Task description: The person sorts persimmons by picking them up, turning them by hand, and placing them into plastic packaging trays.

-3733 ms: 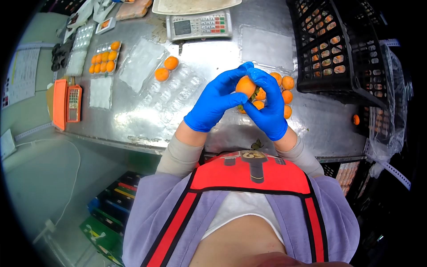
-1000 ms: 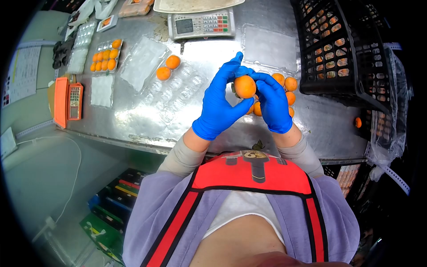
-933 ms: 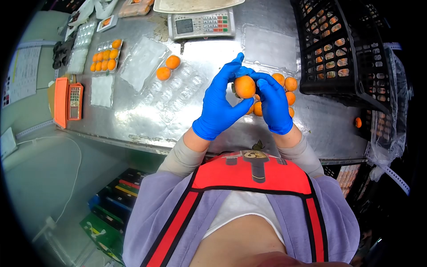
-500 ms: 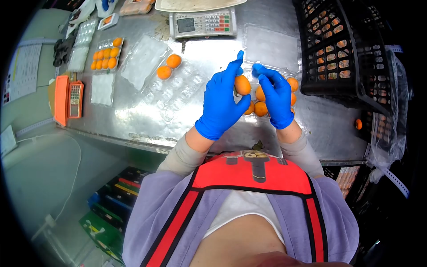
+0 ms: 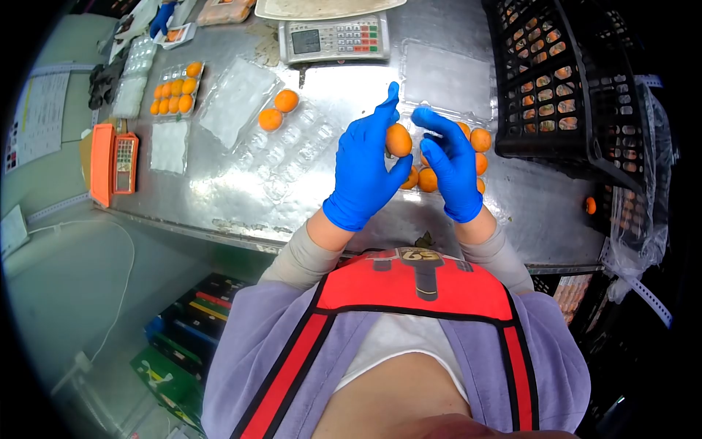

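My left hand, in a blue glove, is closed around an orange fruit that looks like a mandarin. The fruit shows between the thumb and the raised fingers. My right hand, also gloved in blue, is close by on the right with its curved fingers and thumb apart and nothing visible between them. Below and behind the right hand sit several more mandarins, partly covered by it; the tray under them is mostly hidden. Left of my left hand, a clear plastic tray has two mandarins in its far-left end.
A digital scale stands at the back. Black crates hold packed fruit on the right. A filled tray of mandarins, clear lids and an orange-framed device lie left. Another person's gloved hand shows at the far left.
My right hand has drawn slightly down, its thumb and fingers spreading apart. My left hand keeps the mandarin in nearly the same place. The other person's gloved hand has come further into view.
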A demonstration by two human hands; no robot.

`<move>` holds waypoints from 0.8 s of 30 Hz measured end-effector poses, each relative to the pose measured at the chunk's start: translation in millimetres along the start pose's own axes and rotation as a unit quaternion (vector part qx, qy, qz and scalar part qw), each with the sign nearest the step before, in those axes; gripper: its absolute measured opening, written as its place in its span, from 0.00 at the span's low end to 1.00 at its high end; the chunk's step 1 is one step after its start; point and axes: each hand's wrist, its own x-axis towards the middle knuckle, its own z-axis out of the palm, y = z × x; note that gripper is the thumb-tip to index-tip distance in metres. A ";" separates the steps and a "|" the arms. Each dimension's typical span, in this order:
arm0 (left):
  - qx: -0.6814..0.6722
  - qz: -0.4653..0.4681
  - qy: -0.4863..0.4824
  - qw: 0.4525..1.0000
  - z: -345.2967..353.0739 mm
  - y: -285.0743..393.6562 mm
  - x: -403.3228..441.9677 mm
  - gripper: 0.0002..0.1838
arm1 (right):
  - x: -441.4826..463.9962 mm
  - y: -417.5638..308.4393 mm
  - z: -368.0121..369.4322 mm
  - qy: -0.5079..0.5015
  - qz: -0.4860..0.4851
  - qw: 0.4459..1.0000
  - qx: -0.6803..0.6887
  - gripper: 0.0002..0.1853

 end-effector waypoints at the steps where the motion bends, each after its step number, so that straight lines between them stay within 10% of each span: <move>1: 0.023 0.027 0.009 0.999 0.8 -1.1 -0.6 0.41 | 0.7 -1.1 0.7 0.011 0.062 0.996 0.063 0.29; 9: -0.003 0.087 0.020 0.996 -0.2 2.1 1.6 0.41 | -3.4 -8.4 9.1 -0.041 0.084 0.993 0.074 0.40; 24: -0.223 -0.093 -0.068 0.968 -10.7 -22.7 -4.3 0.26 | -2.9 -2.5 13.3 -0.053 0.008 0.998 -0.019 0.40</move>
